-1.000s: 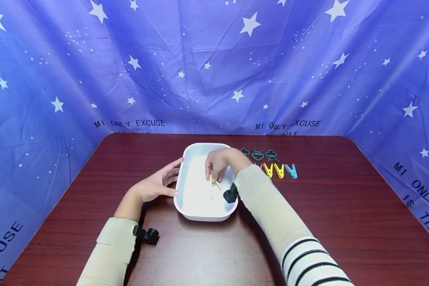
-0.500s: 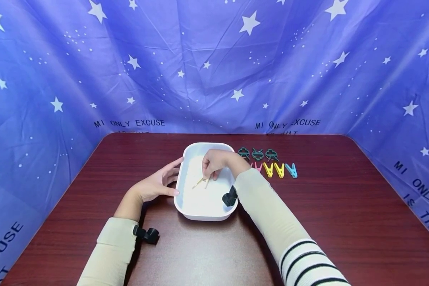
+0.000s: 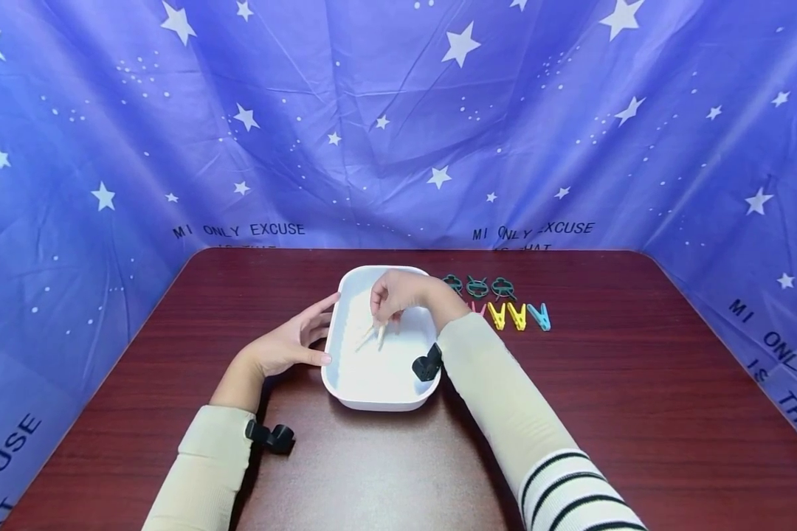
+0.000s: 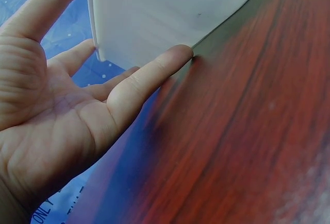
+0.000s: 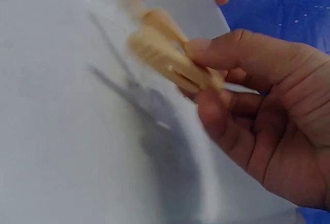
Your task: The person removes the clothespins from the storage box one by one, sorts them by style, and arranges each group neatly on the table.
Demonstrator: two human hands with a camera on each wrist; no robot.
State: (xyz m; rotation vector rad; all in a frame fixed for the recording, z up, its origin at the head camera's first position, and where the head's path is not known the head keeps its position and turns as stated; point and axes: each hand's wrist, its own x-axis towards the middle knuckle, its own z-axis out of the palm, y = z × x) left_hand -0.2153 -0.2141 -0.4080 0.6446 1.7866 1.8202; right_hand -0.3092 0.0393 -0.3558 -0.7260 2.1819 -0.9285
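Note:
My right hand [image 3: 401, 291] is over the inside of a white plastic basin [image 3: 372, 383], pinching a pale yellow clothespin [image 5: 160, 51] between thumb and fingertips. The clothespin's two legs spread apart, pointing down and away from the hand in the head view; it is partly blurred in the right wrist view. My left hand [image 3: 284, 343] is at the basin's left side, fingers extended and spread. Its thumb [image 4: 149, 74] lies along the outer wall near the bottom edge, and the other fingertips reach the rim farther back.
Right of the basin, a row of green round clips [image 3: 477, 287] lies on the dark red table [image 3: 637, 354]. In front of them are a pink clothespin [image 3: 479, 308], two yellow clothespins [image 3: 497, 316] and a blue clothespin [image 3: 539, 317]. A blue star-patterned cloth [image 3: 385, 147] hangs behind the table.
My right hand has shifted left and slightly up within the basin, and the clothespin in it has turned so its legs point down toward the front left. The left hand stays in place.

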